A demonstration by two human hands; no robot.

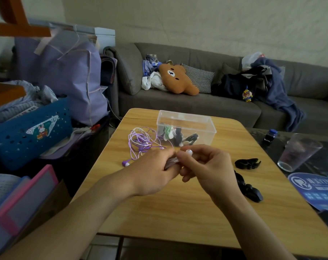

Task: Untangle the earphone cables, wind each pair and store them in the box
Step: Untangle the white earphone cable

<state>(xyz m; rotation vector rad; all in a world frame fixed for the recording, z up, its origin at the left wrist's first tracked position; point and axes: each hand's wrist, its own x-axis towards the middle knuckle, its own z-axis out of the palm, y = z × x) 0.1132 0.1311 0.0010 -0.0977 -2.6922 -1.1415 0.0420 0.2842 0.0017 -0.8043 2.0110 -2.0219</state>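
Your left hand (152, 171) pinches the wound white cable (171, 163), right hand (202, 166) fingers clamp its earbud (189, 152); purple tangle (142, 142) beside box (185, 121)

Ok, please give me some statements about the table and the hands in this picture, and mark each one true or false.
1. The clear box already holds some wound earphones. True.
2. The purple and white cable tangle lies inside the box. False: it lies on the wooden table, left of the box.
3. A white earbud shows at the fingertips of the right hand. True.
4. The left hand rests flat and empty on the table. False: its fingers pinch a small cable bundle.
5. Two black cable bundles lie on the table, right of the hands. True.
6. The drinking glass lies tipped over. False: it stands upright.
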